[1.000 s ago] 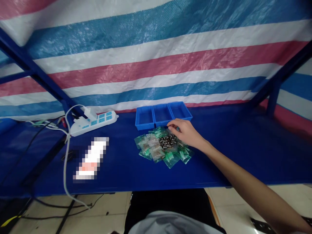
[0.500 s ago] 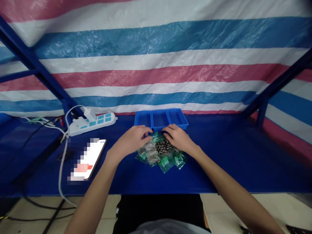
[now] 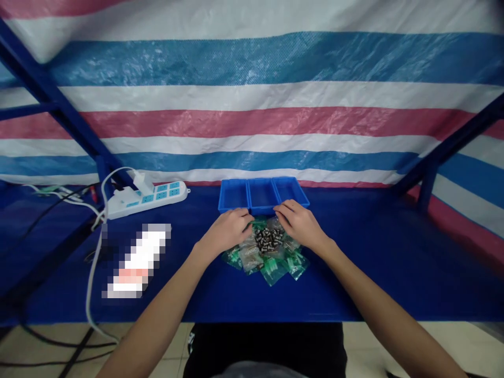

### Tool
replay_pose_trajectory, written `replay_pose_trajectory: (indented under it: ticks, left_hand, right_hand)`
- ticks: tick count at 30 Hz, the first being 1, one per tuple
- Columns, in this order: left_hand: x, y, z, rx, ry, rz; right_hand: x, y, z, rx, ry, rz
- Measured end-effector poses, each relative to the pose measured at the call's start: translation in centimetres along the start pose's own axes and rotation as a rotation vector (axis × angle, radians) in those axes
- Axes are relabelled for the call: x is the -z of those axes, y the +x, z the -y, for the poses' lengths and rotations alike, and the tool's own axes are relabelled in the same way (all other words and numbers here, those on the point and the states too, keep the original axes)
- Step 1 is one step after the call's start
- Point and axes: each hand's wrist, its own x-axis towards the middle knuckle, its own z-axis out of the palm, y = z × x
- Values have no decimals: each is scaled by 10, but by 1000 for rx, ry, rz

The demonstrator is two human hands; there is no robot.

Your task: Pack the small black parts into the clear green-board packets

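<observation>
On the blue table lies a heap of small clear zip bags [image 3: 273, 269], some with green pieces inside. Small black-and-silver cylindrical parts [image 3: 268, 240] are loosely piled on top of the bags. My left hand [image 3: 228, 230] is cupped at the heap's left edge, its fingers bent and its thumb apart from them. At the upper right edge, my right hand [image 3: 301, 223] curves over the bags with fingers and thumb apart. Neither hand shows anything held, though some fingertips are partly hidden. Just beyond both hands stands a row of three blue bins [image 3: 263, 193], with no contents visible.
A white power strip [image 3: 159, 198] with plugs lies at the back left, its white cable [image 3: 91, 283] running over the front edge. Nearer me is a phone [image 3: 137, 262], blurred out. Blue frame posts [image 3: 427, 184] and a striped sheet [image 3: 252, 123] bound the table [image 3: 394, 257].
My left hand has moved a little to the right, closer against the heap. My right hand stays by the bags with a small shift. The whole view has shifted slightly.
</observation>
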Motion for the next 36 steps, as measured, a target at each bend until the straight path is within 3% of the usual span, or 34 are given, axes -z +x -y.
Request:
replay_pose_trajectory:
  ticks: [7,13,18,25,29,36]
  left_hand:
    - [-4,1,-4,-94,49,-349]
    - [-15,2,-12,-101,-120,-524]
    - [-16,2,-16,-28,-234,-490]
    - [-17,1,-6,-95,-113,-473]
    - [-17,1,0,-103,-76,-497]
    - [-23,1,0,-76,-107,-492]
  right_hand:
    - [-13,-5,21,-123,249,-52]
    - [-10,-2,31,-267,438,-129]
    - [-9,-2,29,-424,617,-150]
    - [-18,-4,20,-553,949,-172]
    - [-13,-3,23,-560,1028,-182]
    - [-5,-1,24,-511,968,-116]
